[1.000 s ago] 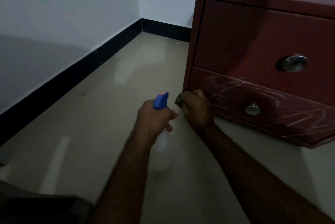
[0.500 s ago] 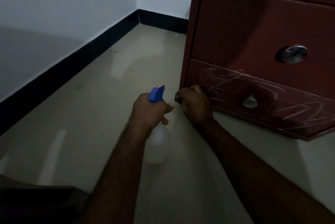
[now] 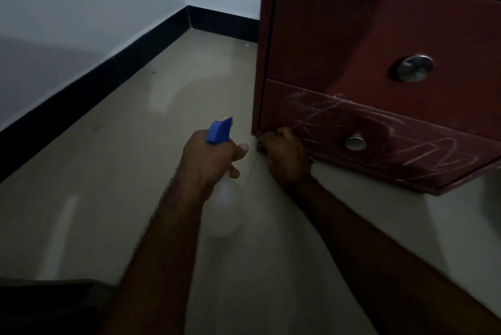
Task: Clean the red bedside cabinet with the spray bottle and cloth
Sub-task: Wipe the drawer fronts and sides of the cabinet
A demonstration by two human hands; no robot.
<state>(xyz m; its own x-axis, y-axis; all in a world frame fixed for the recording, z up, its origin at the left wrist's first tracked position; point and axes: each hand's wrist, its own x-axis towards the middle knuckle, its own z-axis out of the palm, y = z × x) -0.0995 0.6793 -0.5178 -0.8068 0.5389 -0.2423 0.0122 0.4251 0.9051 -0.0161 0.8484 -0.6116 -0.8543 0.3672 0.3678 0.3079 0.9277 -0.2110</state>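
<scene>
The red bedside cabinet point(image 3: 352, 36) stands at the right, with two drawers and round metal knobs. White scribbles cover the lower drawer front point(image 3: 406, 139). My left hand point(image 3: 208, 158) grips the neck of a white spray bottle point(image 3: 225, 210) with a blue trigger head, just left of the cabinet's lower left corner. My right hand point(image 3: 287, 156) is curled round a dark cloth point(image 3: 259, 146) and presses it against the bottom left corner of the lower drawer. Most of the cloth is hidden under my fingers.
Beige tiled floor point(image 3: 135, 145) spreads to the left and front. A white wall with a black skirting board point(image 3: 95, 85) runs along the left and back. Something dark point(image 3: 40, 307) lies at the bottom left corner.
The view has tilted down and drawn closer to the cabinet. My right hand with the cloth has slid a little lower along the drawer's bottom left corner. The left hand keeps holding the bottle.
</scene>
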